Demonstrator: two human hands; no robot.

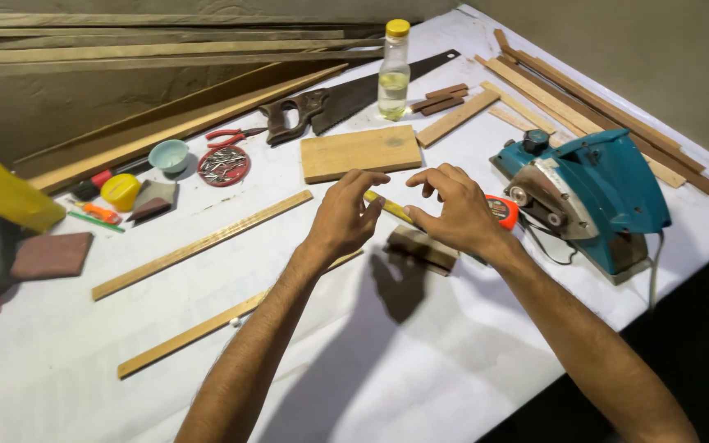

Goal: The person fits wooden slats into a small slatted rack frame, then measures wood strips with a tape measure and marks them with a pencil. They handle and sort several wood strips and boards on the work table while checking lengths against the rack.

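My left hand (345, 215) and my right hand (455, 210) hover close together over the white-covered table (420, 361). A yellow tape measure blade (389, 207) runs between them. My right thumb and forefinger pinch it, and its orange case (503, 211) lies just behind that hand. My left fingers curl over the blade's free end. A small dark wood block (422, 248) lies on the table right beneath the hands. A long thin wooden strip (207, 326) passes under my left wrist.
A blue power tool (596, 190) sits right of the hands near the table's edge. Behind are a flat board (360, 152), a handsaw (346, 98), a clear bottle (393, 72), a red lid of nails (223, 166) and a second strip (203, 244). Wooden slats (592, 111) lie at far right.
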